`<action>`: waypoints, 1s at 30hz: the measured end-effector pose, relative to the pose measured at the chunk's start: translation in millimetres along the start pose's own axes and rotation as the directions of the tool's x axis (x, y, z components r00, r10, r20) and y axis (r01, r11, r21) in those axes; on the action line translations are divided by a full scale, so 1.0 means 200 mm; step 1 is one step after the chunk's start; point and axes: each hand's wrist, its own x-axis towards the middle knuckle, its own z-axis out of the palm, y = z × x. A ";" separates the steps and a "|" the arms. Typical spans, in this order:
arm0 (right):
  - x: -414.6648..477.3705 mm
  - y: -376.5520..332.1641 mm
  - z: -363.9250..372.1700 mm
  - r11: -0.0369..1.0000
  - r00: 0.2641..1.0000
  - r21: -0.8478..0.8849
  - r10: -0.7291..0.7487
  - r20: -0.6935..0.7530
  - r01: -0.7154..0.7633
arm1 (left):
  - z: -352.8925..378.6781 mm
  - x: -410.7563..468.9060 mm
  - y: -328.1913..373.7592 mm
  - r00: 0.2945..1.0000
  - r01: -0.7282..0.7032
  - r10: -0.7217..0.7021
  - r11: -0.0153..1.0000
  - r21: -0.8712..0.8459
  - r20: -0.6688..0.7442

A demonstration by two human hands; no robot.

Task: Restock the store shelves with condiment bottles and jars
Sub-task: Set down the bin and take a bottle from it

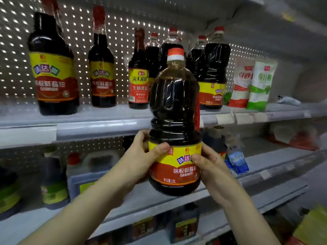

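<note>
Big soy sauce bottle is up in the air, upright, long axis vertical, red cap on top, its base hanging below the front edge of the upper shelf. Both the left hand and right hand clasp the label band in a firm grip (thumbs in front). Placing step, I'd say: next it wants lifting over that shelf's lip and easing in, kept level.

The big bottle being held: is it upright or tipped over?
Upright: the bottle has its orange cap on top and base lowest, its label level, gripped by the left hand and right hand.
</note>
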 end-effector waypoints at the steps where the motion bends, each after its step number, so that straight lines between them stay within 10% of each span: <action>1: 0.06 -0.07 -0.02 0.999 1.000 -0.022 -0.026 0.008 0.026 | 0.02 0.07 0.06 0.999 -0.033 0.033 0.999 0.025 -0.001; 11: 0.57 -0.52 -0.28 0.968 0.982 -0.173 -0.167 0.089 0.180 | 0.20 0.62 0.40 0.971 -0.180 0.204 0.966 0.186 -0.123; 30: 1.12 -0.46 -0.49 0.963 0.952 -0.234 -0.059 0.301 0.134 | 0.22 1.03 0.29 0.962 -0.079 0.087 0.996 0.039 -0.258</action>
